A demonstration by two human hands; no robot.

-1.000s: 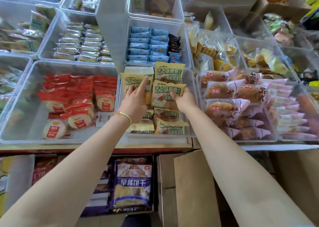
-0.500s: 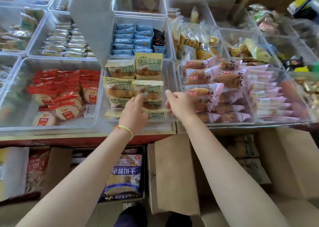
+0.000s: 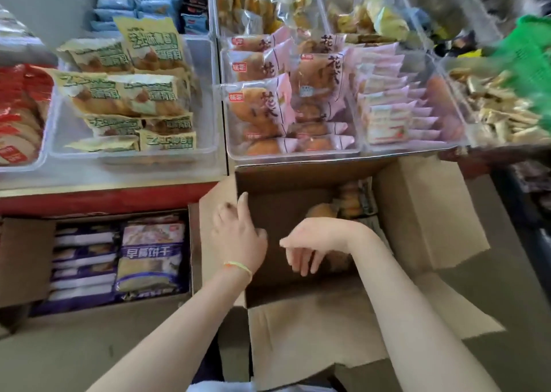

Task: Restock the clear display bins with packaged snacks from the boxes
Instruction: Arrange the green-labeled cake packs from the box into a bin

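Note:
An open cardboard box (image 3: 417,218) stands on the floor below the shelf, with a few packaged breads (image 3: 351,202) deep inside. My left hand (image 3: 238,236) rests on the box's left wall, fingers loose, holding nothing. My right hand (image 3: 310,242) hangs over the box's opening with relaxed fingers pointing down, empty. Above, a clear bin (image 3: 205,99) holds several yellow-green snack packs (image 3: 128,93). The clear bin to its right (image 3: 295,156) holds pink-wrapped breads (image 3: 262,102).
A second box (image 3: 24,257) at the left holds purple biscuit packs (image 3: 149,254). Red packs (image 3: 18,114) fill the bin at far left. Further bins with pink bars (image 3: 393,105) and gold-wrapped sweets (image 3: 492,108) sit right. A green basket (image 3: 524,54) is blurred at the upper right.
Both hands left the yellow-green packs in the bin and dropped down to the open cardboard box. The view tilted down and to the right.

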